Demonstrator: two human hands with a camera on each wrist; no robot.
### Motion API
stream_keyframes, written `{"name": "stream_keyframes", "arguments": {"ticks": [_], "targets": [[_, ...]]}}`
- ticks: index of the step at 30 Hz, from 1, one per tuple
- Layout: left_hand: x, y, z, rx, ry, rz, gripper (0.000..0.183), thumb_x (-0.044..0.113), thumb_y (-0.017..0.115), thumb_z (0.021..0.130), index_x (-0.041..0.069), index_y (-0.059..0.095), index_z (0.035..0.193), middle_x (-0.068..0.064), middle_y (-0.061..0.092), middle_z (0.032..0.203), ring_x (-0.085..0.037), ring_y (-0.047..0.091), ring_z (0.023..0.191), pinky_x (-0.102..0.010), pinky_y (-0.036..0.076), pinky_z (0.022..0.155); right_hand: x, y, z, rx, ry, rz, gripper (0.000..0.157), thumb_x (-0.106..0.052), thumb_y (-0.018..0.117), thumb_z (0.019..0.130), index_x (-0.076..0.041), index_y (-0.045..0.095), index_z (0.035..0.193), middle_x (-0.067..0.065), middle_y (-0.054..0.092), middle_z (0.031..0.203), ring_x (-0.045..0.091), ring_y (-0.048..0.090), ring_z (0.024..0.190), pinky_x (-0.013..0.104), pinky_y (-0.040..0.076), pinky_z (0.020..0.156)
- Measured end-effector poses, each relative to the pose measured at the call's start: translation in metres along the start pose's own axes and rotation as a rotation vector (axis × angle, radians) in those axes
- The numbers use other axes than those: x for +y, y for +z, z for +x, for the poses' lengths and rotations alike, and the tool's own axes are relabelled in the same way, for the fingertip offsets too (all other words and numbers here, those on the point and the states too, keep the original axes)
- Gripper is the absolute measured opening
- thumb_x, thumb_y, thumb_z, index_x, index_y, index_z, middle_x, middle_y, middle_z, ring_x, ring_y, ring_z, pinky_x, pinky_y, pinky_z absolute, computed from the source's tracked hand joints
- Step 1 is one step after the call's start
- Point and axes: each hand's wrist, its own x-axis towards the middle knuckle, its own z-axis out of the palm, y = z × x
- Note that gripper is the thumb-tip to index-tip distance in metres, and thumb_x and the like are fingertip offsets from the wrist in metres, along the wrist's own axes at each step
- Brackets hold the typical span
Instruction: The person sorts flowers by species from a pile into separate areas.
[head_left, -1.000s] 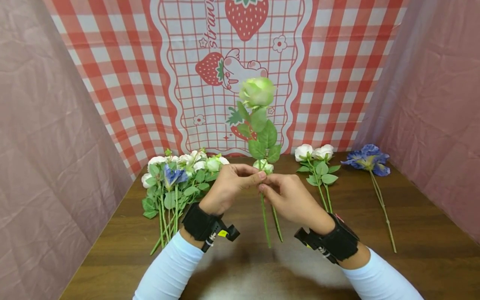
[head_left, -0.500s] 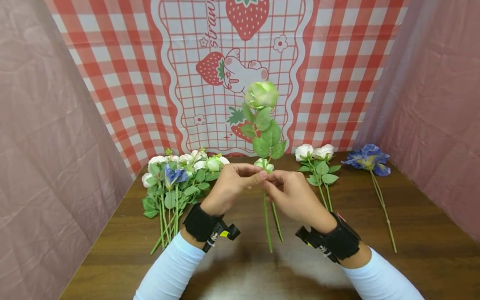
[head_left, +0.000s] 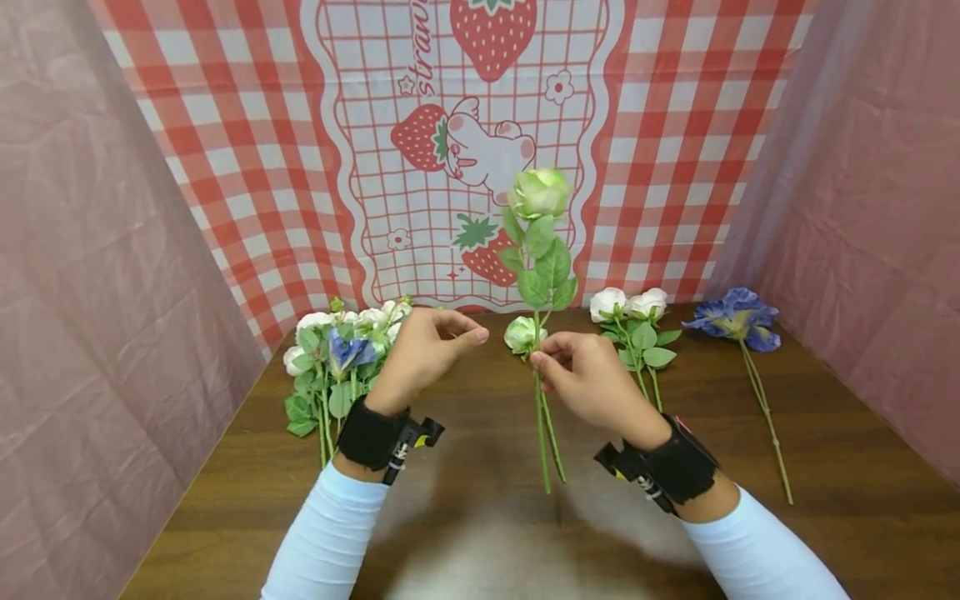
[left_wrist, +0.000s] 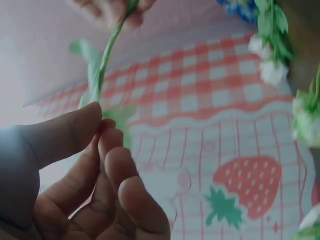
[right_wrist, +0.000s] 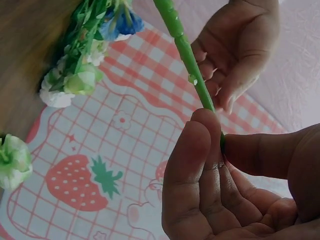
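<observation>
A pale green rose (head_left: 540, 193) stands upright in front of me, its leafy stem (right_wrist: 186, 52) pinched between the thumb and fingers of my right hand (head_left: 588, 379). My left hand (head_left: 426, 350) is off to the left of that stem, apart from it, with thumb and fingers loosely bent and nothing held. In the left wrist view, the left fingertips (left_wrist: 112, 137) lie close to the thumb. Behind the held stem, a second pale green rose (head_left: 521, 335) lies on the table, its own stem running toward me and partly hidden by my right hand.
At the left lies a pile of white and green roses (head_left: 303, 387) with a blue flower (head_left: 348, 352) on it. Two white roses (head_left: 627, 307) lie at the right, and a blue flower (head_left: 735, 318) is farther right. A checked strawberry cloth (head_left: 660, 167) hangs behind the wooden table (head_left: 480, 533).
My left hand has let go of the green rose's stem and moved left. The rose, still in my right hand, has shifted slightly right.
</observation>
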Motion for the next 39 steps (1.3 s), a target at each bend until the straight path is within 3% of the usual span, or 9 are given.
{"name": "stream_keyframes", "arguments": {"ticks": [3, 6, 12, 20, 25, 27, 34, 39], "targets": [[-0.003, -0.012, 0.0, 0.012, -0.042, 0.031, 0.014, 0.029, 0.074, 0.097, 0.016, 0.081, 0.098, 0.0, 0.074, 0.089, -0.024, 0.057, 0.069, -0.035, 0.045, 0.062, 0.006, 0.002, 0.002, -0.012, 0.021, -0.004, 0.015, -0.012, 0.065, 0.102, -0.006, 0.073, 0.091, -0.001, 0.067, 0.068, 0.014, 0.064, 0.06, 0.026, 0.046, 0.05], [-0.009, -0.025, 0.0, -0.006, -0.054, 0.059, 0.017, 0.027, 0.072, 0.098, 0.012, 0.08, 0.101, -0.003, 0.074, 0.099, -0.022, 0.055, 0.074, -0.034, 0.044, 0.065, 0.012, 0.006, 0.004, -0.036, 0.05, -0.002, 0.015, -0.012, 0.064, 0.102, -0.006, 0.073, 0.092, 0.003, 0.067, 0.069, 0.015, 0.062, 0.059, 0.026, 0.043, 0.048], [-0.023, -0.05, -0.002, -0.048, -0.124, 0.134, 0.023, 0.027, 0.069, 0.1, 0.007, 0.078, 0.107, -0.008, 0.072, 0.103, -0.022, 0.06, 0.084, -0.036, 0.05, 0.074, 0.025, 0.013, 0.008, -0.068, 0.103, -0.003, 0.016, -0.013, 0.063, 0.103, -0.006, 0.072, 0.092, 0.008, 0.068, 0.069, 0.015, 0.06, 0.055, 0.025, 0.038, 0.045], [-0.042, -0.071, 0.0, -0.015, -0.254, 0.271, 0.026, 0.028, 0.067, 0.101, 0.004, 0.076, 0.109, -0.013, 0.071, 0.1, -0.024, 0.058, 0.081, -0.036, 0.048, 0.069, 0.041, 0.022, 0.011, -0.066, 0.118, -0.04, 0.017, -0.011, 0.065, 0.101, -0.004, 0.072, 0.088, 0.005, 0.067, 0.065, 0.013, 0.059, 0.053, 0.025, 0.039, 0.045], [-0.056, -0.082, 0.0, 0.021, -0.323, 0.393, 0.029, 0.029, 0.069, 0.1, 0.001, 0.076, 0.108, -0.018, 0.072, 0.109, -0.028, 0.064, 0.089, -0.042, 0.052, 0.077, 0.053, 0.027, 0.012, -0.085, 0.138, -0.051, 0.02, -0.01, 0.064, 0.101, -0.004, 0.071, 0.083, 0.008, 0.067, 0.064, 0.013, 0.058, 0.051, 0.024, 0.039, 0.045], [-0.063, -0.089, -0.001, 0.023, -0.35, 0.404, 0.031, 0.028, 0.069, 0.1, 0.0, 0.075, 0.108, -0.019, 0.072, 0.109, -0.029, 0.066, 0.09, -0.042, 0.053, 0.077, 0.058, 0.029, 0.013, -0.097, 0.148, -0.054, 0.022, -0.009, 0.063, 0.1, -0.003, 0.071, 0.081, 0.007, 0.066, 0.063, 0.012, 0.057, 0.051, 0.024, 0.039, 0.045], [-0.088, -0.115, -0.01, 0.013, -0.439, 0.286, 0.032, 0.025, 0.064, 0.103, -0.004, 0.072, 0.114, -0.022, 0.071, 0.101, -0.033, 0.065, 0.085, -0.036, 0.049, 0.066, 0.076, 0.037, 0.014, -0.128, 0.198, -0.089, 0.023, -0.009, 0.065, 0.1, -0.003, 0.071, 0.078, -0.001, 0.061, 0.058, 0.012, 0.059, 0.053, 0.026, 0.046, 0.051], [-0.1, -0.124, -0.016, 0.068, -0.478, 0.338, 0.032, 0.025, 0.067, 0.099, -0.005, 0.074, 0.109, -0.019, 0.071, 0.095, -0.025, 0.061, 0.076, -0.035, 0.045, 0.062, 0.084, 0.041, 0.016, -0.155, 0.236, -0.066, 0.021, -0.008, 0.065, 0.099, 0.0, 0.072, 0.082, 0.002, 0.064, 0.061, 0.011, 0.061, 0.053, 0.026, 0.05, 0.051]]}}
